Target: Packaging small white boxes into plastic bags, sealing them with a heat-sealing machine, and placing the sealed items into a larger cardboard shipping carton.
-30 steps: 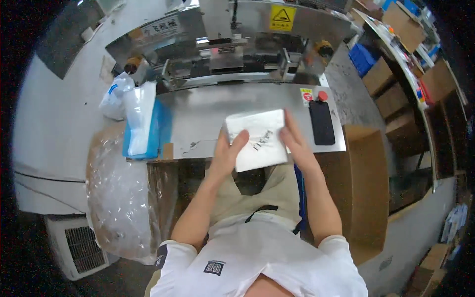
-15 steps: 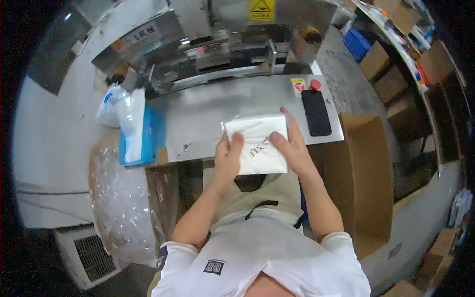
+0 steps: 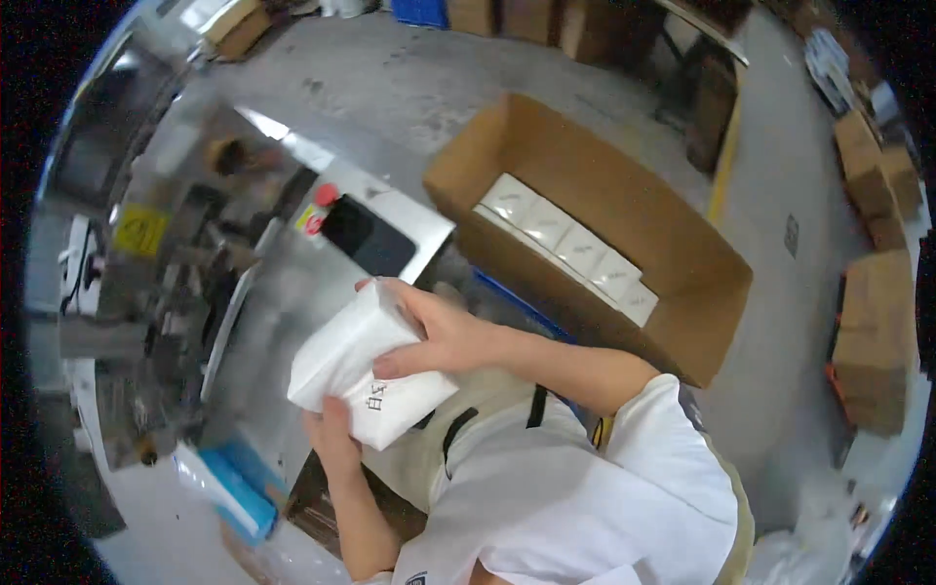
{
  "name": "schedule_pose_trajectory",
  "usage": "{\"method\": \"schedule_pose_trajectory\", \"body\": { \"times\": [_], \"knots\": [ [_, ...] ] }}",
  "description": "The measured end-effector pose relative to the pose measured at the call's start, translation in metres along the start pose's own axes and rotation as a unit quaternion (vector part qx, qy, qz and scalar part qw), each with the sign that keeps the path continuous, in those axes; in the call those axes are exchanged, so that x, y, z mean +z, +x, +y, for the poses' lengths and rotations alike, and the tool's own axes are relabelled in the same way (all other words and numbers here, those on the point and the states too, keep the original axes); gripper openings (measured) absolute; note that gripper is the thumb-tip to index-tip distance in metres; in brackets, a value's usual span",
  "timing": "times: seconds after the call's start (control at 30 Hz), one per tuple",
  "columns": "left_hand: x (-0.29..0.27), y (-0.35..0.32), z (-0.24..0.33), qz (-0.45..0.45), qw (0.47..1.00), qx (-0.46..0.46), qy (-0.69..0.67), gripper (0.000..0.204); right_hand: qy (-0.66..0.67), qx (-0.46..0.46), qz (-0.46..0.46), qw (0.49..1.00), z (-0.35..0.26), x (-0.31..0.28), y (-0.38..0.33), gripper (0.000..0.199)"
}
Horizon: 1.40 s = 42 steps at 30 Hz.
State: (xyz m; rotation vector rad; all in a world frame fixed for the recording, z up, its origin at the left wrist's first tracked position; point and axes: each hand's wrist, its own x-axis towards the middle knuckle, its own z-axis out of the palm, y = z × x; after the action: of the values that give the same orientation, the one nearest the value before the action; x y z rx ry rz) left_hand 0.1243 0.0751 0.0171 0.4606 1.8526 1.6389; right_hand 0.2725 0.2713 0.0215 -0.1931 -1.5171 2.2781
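Observation:
Both my hands hold a white, film-wrapped pack (image 3: 343,343) that looks like a pack of paper tissues, with dark print on its upper face. My left hand (image 3: 334,435) grips its near left corner, thumb on top. My right hand (image 3: 441,330) clasps the opposite side, the thumb pressed on the upper face and the other fingers partly hidden at the far edge. The pack is tilted, held over the edge of a metal worktable. Right of it stands an open cardboard box (image 3: 673,234) with a row of several similar white packs (image 3: 570,242) along its bottom.
On the metal worktable (image 3: 429,228) lie a black phone (image 3: 369,236) and a red button (image 3: 326,195). A machine (image 3: 195,244) with a yellow warning sign stands at the left. A blue container (image 3: 239,487) is at the lower left. More cardboard boxes (image 3: 873,336) stand at the far right.
My view and body have turned right, toward the cardboard box, and its row of packs now shows. The pack stays in both hands, now tilted and turned.

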Motion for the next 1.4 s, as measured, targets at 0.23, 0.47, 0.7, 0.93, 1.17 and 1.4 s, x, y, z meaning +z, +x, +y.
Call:
{"method": "schedule_pose_trajectory", "body": {
  "times": [0.23, 0.47, 0.7, 0.93, 1.17, 1.4],
  "knots": [
    [0.067, 0.028, 0.015, -0.153, 0.956, 0.181, 0.175, 0.059, -0.296, 0.050, 0.313, 0.901, -0.081, -0.122, -0.093, 0.067],
    [0.055, 0.093, -0.033, -0.011, 0.811, 0.300, 0.503, 0.048, -0.526, 0.252, 0.499, 0.641, -0.006, -0.307, -0.249, 0.078],
    [0.064, 0.098, -0.036, -0.016, 0.763, 0.322, 0.560, 0.048, -0.012, 0.369, 0.535, 0.760, 0.165, -0.403, -0.412, 0.051],
    [0.060, 0.099, -0.043, -0.001, 0.770, 0.309, 0.558, 0.049, 0.395, 0.250, 0.235, 0.852, 0.290, -0.417, -0.532, 0.045],
    [0.071, 0.100, -0.038, -0.021, 0.741, 0.319, 0.591, 0.049, -0.516, 0.601, 0.088, 0.604, 0.305, -0.398, -0.464, 0.027],
    [0.052, 0.094, -0.032, 0.039, 0.770, 0.343, 0.537, 0.039, -0.190, 0.469, 0.174, 0.844, 0.225, -0.338, -0.245, 0.023]
  ]
}}
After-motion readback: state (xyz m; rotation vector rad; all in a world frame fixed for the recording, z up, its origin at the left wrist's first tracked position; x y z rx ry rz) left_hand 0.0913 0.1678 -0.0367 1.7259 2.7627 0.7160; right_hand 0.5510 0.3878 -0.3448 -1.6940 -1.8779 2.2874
